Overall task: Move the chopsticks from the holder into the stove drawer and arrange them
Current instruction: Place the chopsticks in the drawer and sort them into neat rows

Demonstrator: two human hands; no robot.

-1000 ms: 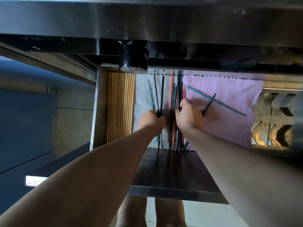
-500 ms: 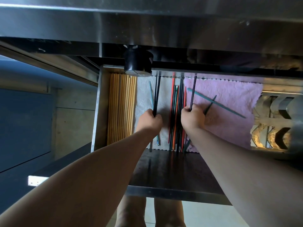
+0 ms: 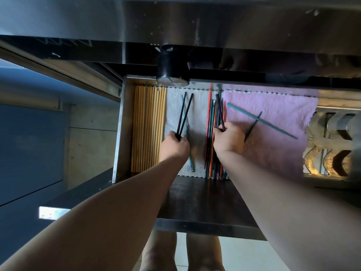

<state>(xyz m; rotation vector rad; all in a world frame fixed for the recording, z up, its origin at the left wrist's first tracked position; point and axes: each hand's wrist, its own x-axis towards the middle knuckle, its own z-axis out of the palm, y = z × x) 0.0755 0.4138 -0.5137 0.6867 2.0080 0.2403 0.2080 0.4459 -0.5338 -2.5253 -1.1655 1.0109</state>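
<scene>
The open stove drawer (image 3: 119,133) holds a row of wooden chopsticks (image 3: 148,126) at its left, a white cloth (image 3: 197,118) in the middle and a pink cloth (image 3: 273,133) at the right. My left hand (image 3: 174,146) is shut on two black chopsticks (image 3: 184,114) that spread in a V over the white cloth. My right hand (image 3: 228,138) grips a black chopstick (image 3: 219,110) at the bundle of red, green and black chopsticks (image 3: 212,133). A teal chopstick (image 3: 261,120) and a dark one (image 3: 253,125) lie crossed on the pink cloth. No holder is in view.
A black stove knob (image 3: 172,69) juts out above the drawer's back edge. A steel stove front (image 3: 175,22) runs across the top. Metal burner parts (image 3: 336,145) sit to the right of the drawer. A dark drawer front (image 3: 207,204) lies toward me, with my legs below.
My left hand's two black chopsticks have spread apart into a V. My right hand has brought its black chopstick down against the coloured bundle. The view has shifted slightly.
</scene>
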